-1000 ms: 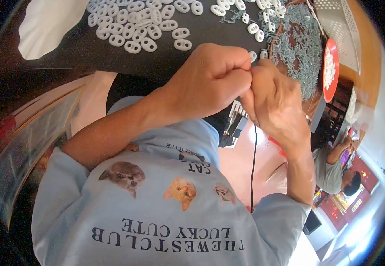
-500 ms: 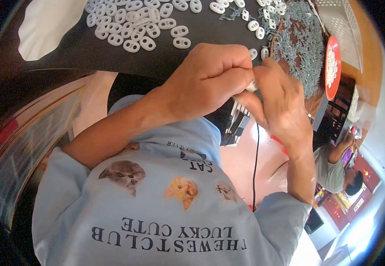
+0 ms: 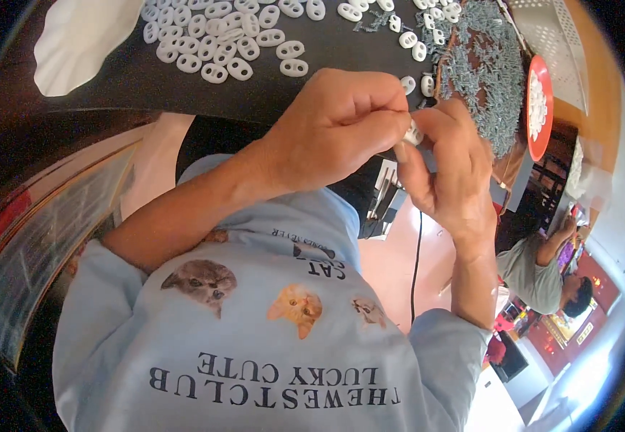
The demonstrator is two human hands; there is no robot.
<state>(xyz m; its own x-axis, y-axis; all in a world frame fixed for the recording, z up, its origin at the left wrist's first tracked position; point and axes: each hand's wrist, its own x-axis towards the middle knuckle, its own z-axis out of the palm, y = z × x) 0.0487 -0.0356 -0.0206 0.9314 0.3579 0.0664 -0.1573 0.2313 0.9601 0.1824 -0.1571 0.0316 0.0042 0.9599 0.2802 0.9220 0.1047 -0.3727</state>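
A small white two-hole plastic cord lock (image 3: 413, 134) is held between my two hands, just off the near edge of the dark table. My left hand (image 3: 341, 126) is closed in a fist-like pinch on its left end, and the fingers hide that part. From the other side, the thumb and forefinger of my right hand (image 3: 453, 162) grip it. Its two holes are partly visible. Beyond my left hand lie several loose white oval two-hole pieces (image 3: 240, 69). A heap of small grey-blue springs (image 3: 496, 72) lies beyond my right hand.
A red plate (image 3: 536, 147) with small white parts stands at the right. A white wavy-edged dish (image 3: 75, 50) is at the far left. A black cable (image 3: 416, 266) hangs below my right hand. Another person (image 3: 539, 273) sits farther right.
My right hand's thumb and fingers have shifted and turned slightly, showing more of the cord lock. My left hand has hardly moved.
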